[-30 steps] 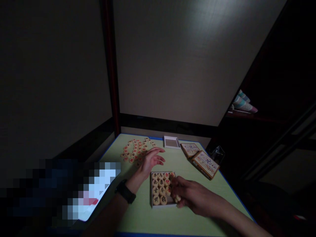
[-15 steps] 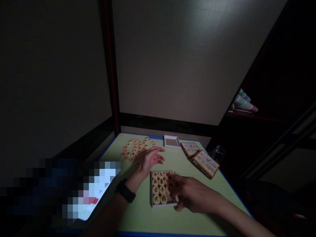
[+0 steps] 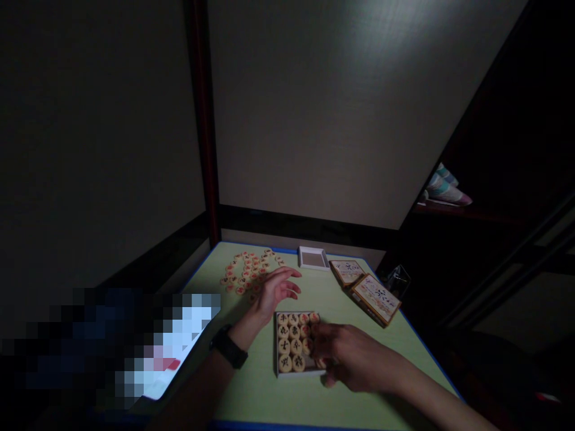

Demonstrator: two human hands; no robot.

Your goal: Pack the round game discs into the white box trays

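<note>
A shallow box (image 3: 298, 375) near the table's front holds rows of round wooden xiangqi pieces (image 3: 295, 346) with black and red characters. My right hand (image 3: 348, 356) is over the box's right side, its fingers curled round a xiangqi piece (image 3: 320, 363) by the lower right corner. The hand partly hides that piece and the right column. A bare patch of the box floor shows left of it. My left hand (image 3: 277, 290), with a dark watch on the wrist, hovers beyond the box, fingers apart and holding nothing. Behind it lie several loose xiangqi pieces (image 3: 245, 263).
On the green table (image 3: 251, 395) an open box tray (image 3: 313, 258) stands at the back. Two printed box lids (image 3: 376, 297) lie at the right, one overlapping the other. A bright, pixelated screen (image 3: 168, 365) is at the left. A wall panel (image 3: 309, 120) rises behind.
The xiangqi piece by my right fingers has settled lower and flatter in the box's corner. My right hand has shifted slightly right; my left hand is almost unchanged.
</note>
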